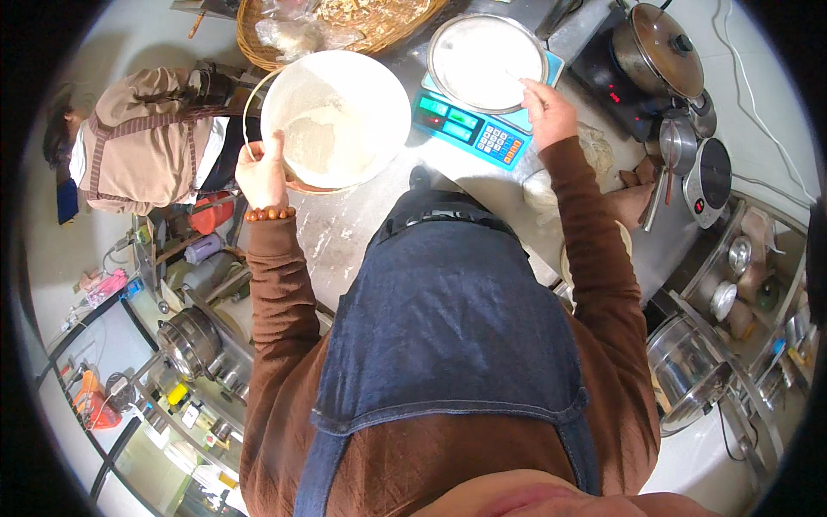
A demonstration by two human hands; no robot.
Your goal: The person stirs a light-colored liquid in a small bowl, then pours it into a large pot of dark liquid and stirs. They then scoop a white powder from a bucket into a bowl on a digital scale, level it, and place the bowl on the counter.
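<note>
My left hand (261, 173) grips the near left side of a white plastic bucket (394, 123), by its pale handle and rim. The bucket tilts towards me, and pale powder (329, 139) coats its inside and lies in its bottom. Over the near right rim of a round metal pan (434, 81) is my right hand (549, 111), its fingertips drawn together. White powder (481, 58) fills much of the pan. Glare hides whether those fingers hold something. Underneath the pan is a blue digital scale (475, 136) with lit displays and a keypad.
A wicker basket (249, 35) with plastic bags stands behind the bucket. At the right, a lidded pot (665, 52) sits on an induction cooker (597, 90). Plastic bags (543, 190) lie beside my right forearm. Another person (139, 139) stands at the left.
</note>
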